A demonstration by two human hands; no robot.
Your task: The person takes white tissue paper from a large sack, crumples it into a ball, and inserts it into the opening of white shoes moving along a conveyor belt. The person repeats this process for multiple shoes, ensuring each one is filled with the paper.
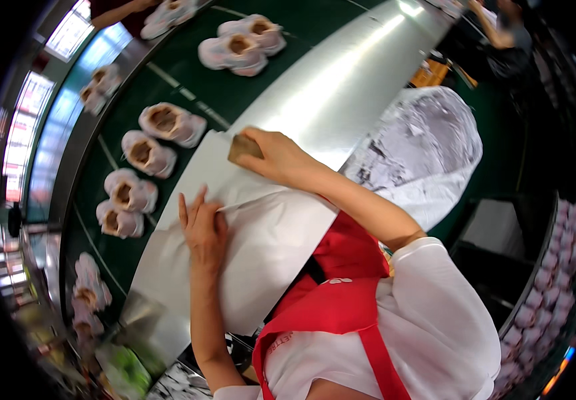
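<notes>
A large white sheet [261, 227], paper-like and creased in the middle, lies over the metal tabletop in front of me. My right hand [274, 157] grips a tan-brown block [242, 148] at the sheet's far edge; whether it is sponge, rubber or wood I cannot make out. Closer to me, my left hand [204, 230] is over the sheet with its fingers apart, slightly blurred. A ridge in the sheet runs beside its fingertips, and no object shows in that hand.
Pale pink shoes [168, 125] stand in pairs on a green conveyor belt [188, 63] to the left. A white-lined bin [428, 140] with crumpled scraps is at right. Packed pink items [548, 287] fill a rack at far right. Another person [511, 40] is at far right.
</notes>
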